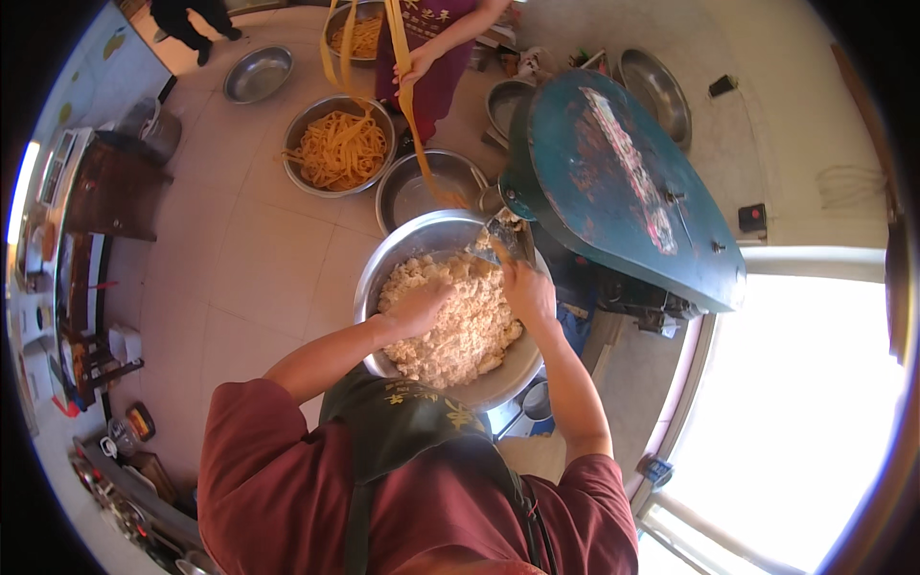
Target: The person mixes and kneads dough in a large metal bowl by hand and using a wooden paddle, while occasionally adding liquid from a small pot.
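Note:
Pale, crumbly dough (450, 335) fills much of a wide steel basin (369, 278) right in front of me. My left hand (420, 309) rests in the crumbs at the basin's left side, its fingertips buried. Over the far right of the basin is my right hand (527, 287), with at least one finger stretched out toward the metal feed mouth (506, 235) of a machine. Bits of dough sit at that mouth. The big blue-green machine cover (613, 172) rises beyond my right hand. I see no tool in either hand.
Across from me, a co-worker's hand (414, 67) holds up long yellow noodle strips (401, 57). Noodles (343, 149) heap in a steel bowl on the floor. An emptier steel basin (402, 196) sits beside the machine. Another bowl (259, 75) lies farther off. A bright window (786, 402) is at right.

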Available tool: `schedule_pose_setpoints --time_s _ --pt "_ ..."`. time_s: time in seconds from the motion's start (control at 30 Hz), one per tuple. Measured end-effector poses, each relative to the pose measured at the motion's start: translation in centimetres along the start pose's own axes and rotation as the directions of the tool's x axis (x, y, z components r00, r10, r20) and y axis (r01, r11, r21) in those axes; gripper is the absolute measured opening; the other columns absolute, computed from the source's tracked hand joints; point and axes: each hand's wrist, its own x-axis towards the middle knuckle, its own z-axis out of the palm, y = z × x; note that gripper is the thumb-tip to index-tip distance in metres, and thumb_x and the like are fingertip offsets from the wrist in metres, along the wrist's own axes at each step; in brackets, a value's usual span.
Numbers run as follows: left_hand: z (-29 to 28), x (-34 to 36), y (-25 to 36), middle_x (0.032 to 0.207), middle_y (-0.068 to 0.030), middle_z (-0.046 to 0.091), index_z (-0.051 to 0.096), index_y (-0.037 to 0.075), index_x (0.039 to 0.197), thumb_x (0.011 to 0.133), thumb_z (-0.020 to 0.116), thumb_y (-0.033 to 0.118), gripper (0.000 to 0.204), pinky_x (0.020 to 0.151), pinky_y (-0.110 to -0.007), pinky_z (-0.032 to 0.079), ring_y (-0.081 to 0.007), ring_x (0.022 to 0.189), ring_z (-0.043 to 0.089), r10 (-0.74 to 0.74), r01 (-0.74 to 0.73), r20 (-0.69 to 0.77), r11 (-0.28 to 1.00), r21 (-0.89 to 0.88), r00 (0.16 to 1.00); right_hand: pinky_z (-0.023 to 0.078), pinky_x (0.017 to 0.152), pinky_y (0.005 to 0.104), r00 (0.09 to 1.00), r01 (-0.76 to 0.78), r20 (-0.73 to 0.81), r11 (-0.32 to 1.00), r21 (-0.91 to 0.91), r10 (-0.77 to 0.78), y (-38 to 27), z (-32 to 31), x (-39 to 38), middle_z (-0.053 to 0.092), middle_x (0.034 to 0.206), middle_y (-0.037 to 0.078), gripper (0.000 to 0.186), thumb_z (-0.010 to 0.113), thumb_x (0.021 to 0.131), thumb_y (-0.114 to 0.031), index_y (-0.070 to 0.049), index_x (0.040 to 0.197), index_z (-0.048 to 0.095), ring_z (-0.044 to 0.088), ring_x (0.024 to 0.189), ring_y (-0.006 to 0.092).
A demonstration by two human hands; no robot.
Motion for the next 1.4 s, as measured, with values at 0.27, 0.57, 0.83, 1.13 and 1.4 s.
schedule_pose_setpoints --time_s 0.27,0.57,0.83,1.13,1.4 --pt "-1.2 -0.2 0.6 0.125 -0.019 0.053 0.05 0.006 0.129 0.076 0.065 -0.005 0.056 0.091 -0.043 0.049 -0.0372 0.11 0.056 0.164 -0.168 -0.08 0.985 -0.04 0.983 0.056 0.072 0.0505 0.995 -0.1 0.006 0.995 0.007 0.1 0.9 0.5 2.5 0.07 0.076 0.019 0.037 0.043 0.098 -0.032 -0.016 0.126 0.061 0.069 0.074 0.0387" --pt "0.1 1.3 1.3 0.129 -0.022 0.055 0.04 0.011 0.144 0.081 0.069 0.008 0.07 0.087 -0.043 0.051 -0.0363 0.103 0.061 -0.068 0.081 0.108 0.989 -0.121 0.992 0.057 0.068 0.0505 0.987 -0.158 -0.043 0.987 -0.03 0.157 3.0 2.9 5.8 0.069 0.095 0.026 0.046 0.039 0.1 -0.037 0.0 0.111 0.063 0.069 0.078 0.041" --pt "1.2 0.8 -1.0 0.107 -0.0188 0.067 0.062 0.008 0.121 0.084 0.074 0.035 0.047 0.082 -0.041 0.053 -0.0313 0.094 0.066 -0.056 0.059 0.034 0.995 -0.079 0.998 0.056 0.065 0.0498 0.973 -0.159 -0.164 0.987 0.028 0.162 2.6 3.4 6.3 0.069 0.094 0.027 0.039 0.046 0.097 -0.036 -0.002 0.106 0.065 0.068 0.067 0.0415" --pt "3.9 0.2 -3.9 0.103 -0.0166 0.066 0.064 0.007 0.115 0.081 0.076 0.033 0.045 0.081 -0.042 0.052 -0.0326 0.092 0.064 0.041 -0.046 -0.101 0.998 -0.045 0.994 0.057 0.069 0.0486 0.977 -0.195 -0.104 0.978 -0.08 0.186 2.2 4.4 6.5 0.071 0.082 0.021 0.035 0.047 0.097 -0.035 -0.007 0.102 0.068 0.07 0.078 0.0392" --pt "2.9 -0.5 -3.1 0.115 -0.0178 0.063 0.058 0.008 0.123 0.08 0.073 0.013 0.045 0.09 -0.04 0.05 -0.0323 0.103 0.062 -0.011 -0.006 -0.106 0.987 -0.159 0.994 0.058 0.066 0.0492 0.975 -0.211 -0.089 0.971 -0.108 0.202 3.2 3.7 5.8 0.069 0.088 0.026 0.041 0.047 0.097 -0.036 -0.001 0.093 0.069 0.07 0.074 0.0382"
